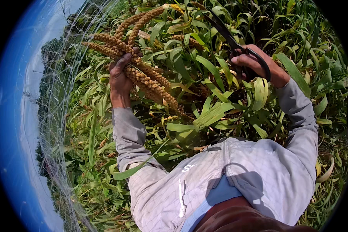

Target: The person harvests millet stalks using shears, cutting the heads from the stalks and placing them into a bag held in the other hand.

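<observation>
My left hand (121, 79) is closed around a bunch of tan, bumpy millet heads (152, 83), its thumb pressed across them. Some heads hang down to the right of the fist, while others stick out to the left. Two long ones (143, 22) arch upward towards a yellowed leaf at the top. My right hand (261, 63) grips black scissors (223, 30) by their looped handles. Their long blades point up and to the left, with the tips close to another millet head (198, 5) at the top edge. Whether the blades touch any stem cannot be made out.
Dense green millet leaves (210, 69), some yellowing, surround both hands. One more millet head (189, 40) lies among the leaves between them. Thin white netting (60, 116) hangs along the left side, with trees and sky beyond. A broad leaf (133, 172) lies across my left sleeve.
</observation>
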The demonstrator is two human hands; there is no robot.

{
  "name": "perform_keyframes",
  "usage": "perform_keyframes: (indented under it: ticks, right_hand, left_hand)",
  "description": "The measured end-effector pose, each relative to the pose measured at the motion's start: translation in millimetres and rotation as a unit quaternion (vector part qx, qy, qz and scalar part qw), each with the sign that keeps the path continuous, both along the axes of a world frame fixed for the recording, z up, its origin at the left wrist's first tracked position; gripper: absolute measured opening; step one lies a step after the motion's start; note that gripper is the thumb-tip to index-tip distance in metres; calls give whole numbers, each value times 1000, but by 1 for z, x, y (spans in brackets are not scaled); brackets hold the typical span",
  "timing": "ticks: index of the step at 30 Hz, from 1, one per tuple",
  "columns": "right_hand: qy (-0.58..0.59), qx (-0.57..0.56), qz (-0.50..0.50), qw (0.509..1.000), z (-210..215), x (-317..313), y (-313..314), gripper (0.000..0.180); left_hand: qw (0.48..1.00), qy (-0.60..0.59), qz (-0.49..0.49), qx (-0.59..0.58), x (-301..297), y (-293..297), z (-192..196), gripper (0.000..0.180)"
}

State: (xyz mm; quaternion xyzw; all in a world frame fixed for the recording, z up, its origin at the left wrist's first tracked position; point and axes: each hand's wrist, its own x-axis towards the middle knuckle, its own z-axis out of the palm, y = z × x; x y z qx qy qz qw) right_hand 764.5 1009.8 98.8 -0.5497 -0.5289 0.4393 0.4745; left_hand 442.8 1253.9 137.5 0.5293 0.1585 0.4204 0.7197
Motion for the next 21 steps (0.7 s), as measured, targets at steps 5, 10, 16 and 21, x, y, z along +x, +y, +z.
perform_keyframes:
  ticks: [5, 10, 16, 21]
  right_hand:
    - [19, -62, 153, 986, -24, -59, 75, 35]
    - [246, -115, 148, 951, -67, -71, 135, 34]
    - [59, -90, 72, 992, -76, -79, 172, 37]
    - [-341, 133, -59, 929, -119, -79, 187, 56]
  left_hand:
    - [996, 74, -22, -36, -9, 10, -6, 30]
    - [994, 100, -16, -31, -4, 11, -3, 30]
    - [986, 154, 21, 52, -7, 15, 1, 25]
    - [939, 288, 29, 184, 15, 20, 16, 34]
